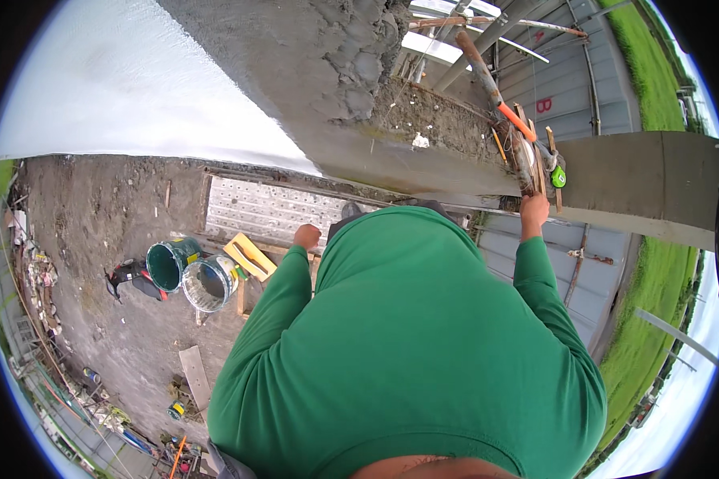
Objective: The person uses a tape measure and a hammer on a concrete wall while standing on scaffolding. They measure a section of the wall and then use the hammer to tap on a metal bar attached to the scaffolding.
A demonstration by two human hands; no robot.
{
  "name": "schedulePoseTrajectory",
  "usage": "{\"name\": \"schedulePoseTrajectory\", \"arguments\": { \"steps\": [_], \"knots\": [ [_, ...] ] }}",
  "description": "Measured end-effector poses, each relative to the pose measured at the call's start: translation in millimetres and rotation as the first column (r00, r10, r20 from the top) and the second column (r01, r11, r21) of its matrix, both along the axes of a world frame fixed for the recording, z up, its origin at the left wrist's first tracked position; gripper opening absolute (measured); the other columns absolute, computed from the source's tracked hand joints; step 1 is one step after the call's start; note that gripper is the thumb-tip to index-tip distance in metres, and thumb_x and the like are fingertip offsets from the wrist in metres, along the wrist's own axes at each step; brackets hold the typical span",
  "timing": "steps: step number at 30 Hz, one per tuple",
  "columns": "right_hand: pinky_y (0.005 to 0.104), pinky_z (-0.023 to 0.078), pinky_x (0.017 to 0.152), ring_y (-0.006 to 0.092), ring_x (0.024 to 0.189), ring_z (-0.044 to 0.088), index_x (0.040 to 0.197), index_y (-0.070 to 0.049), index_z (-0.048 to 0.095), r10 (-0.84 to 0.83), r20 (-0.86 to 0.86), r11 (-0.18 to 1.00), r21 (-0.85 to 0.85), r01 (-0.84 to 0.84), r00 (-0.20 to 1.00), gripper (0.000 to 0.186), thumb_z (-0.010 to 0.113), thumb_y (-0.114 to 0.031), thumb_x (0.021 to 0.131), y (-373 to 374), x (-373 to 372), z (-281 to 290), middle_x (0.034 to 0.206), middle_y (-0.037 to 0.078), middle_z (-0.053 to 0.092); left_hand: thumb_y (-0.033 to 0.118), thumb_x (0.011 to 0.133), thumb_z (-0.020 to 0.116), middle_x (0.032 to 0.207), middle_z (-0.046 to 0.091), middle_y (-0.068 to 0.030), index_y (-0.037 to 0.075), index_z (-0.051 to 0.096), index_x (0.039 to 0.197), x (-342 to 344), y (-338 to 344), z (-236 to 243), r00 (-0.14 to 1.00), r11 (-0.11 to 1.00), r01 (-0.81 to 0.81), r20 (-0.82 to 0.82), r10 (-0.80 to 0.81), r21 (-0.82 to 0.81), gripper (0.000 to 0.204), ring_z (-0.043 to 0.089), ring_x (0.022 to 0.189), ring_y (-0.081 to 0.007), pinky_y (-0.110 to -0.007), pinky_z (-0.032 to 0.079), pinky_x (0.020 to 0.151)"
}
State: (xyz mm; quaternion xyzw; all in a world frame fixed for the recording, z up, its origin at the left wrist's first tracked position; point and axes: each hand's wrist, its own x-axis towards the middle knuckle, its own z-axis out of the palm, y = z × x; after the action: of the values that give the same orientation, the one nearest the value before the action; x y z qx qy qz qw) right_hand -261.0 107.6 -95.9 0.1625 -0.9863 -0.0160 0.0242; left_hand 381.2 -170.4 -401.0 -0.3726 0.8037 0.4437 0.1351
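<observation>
My left hand point(307, 235) hangs beside my body, its fingers curled closed, with nothing seen sticking out of it. Below it is a perforated metal scaffold plank point(268, 209). My right hand point(534, 209) reaches forward to the concrete ledge, its fingers closed around the near end of a wooden strip point(540, 172). Next to that strip lie a rusty pipe point(478, 68) with an orange sleeve point(517, 122), a green tape measure point(558, 176) and a yellow pencil point(499, 147). The fingertips of my right hand are partly hidden.
A wall of fresh grey mortar point(295, 56) meets a white surface point(144, 96) ahead. On the ground to the left are a green bucket point(165, 267), a mortar-smeared bucket point(208, 285) and a yellow piece point(250, 257). A concrete beam point(631, 172) runs right, past corrugated metal sheets point(563, 80).
</observation>
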Motion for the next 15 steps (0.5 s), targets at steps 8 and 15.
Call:
{"name": "schedulePoseTrajectory", "arguments": {
  "steps": [8, 15],
  "knots": [
    [0.0533, 0.058, 0.090, 0.0433, 0.104, 0.071, 0.108, -0.006, 0.075, 0.048, -0.001, 0.999, -0.023, -0.048, 0.999, 0.028, 0.069, -0.023, 0.087, -4, 6, 4, 0.111, 0.021, 0.074, 0.020, 0.088, 0.061, 0.069, 0.071, -0.0151, 0.002, 0.070, 0.076, -21, -33, 11, 0.920, 0.903, -0.360, -0.072, 0.386, 0.235, 0.023, 0.074, 0.063, -0.0268, -0.042, 0.059, 0.066],
    [0.0532, 0.057, 0.092, 0.0446, 0.105, 0.071, 0.110, -0.004, 0.074, 0.052, -0.001, 0.999, -0.008, -0.052, 0.999, 0.028, 0.066, -0.020, 0.088, 2, 1, -5, 0.113, 0.022, 0.073, 0.022, 0.087, 0.064, 0.071, 0.072, -0.0135, 0.002, 0.070, 0.079, -29, -53, 1, 0.863, 0.802, -0.477, 0.020, 0.504, 0.359, 0.023, 0.073, 0.062, -0.0271, -0.040, 0.058, 0.065]
  ]
}}
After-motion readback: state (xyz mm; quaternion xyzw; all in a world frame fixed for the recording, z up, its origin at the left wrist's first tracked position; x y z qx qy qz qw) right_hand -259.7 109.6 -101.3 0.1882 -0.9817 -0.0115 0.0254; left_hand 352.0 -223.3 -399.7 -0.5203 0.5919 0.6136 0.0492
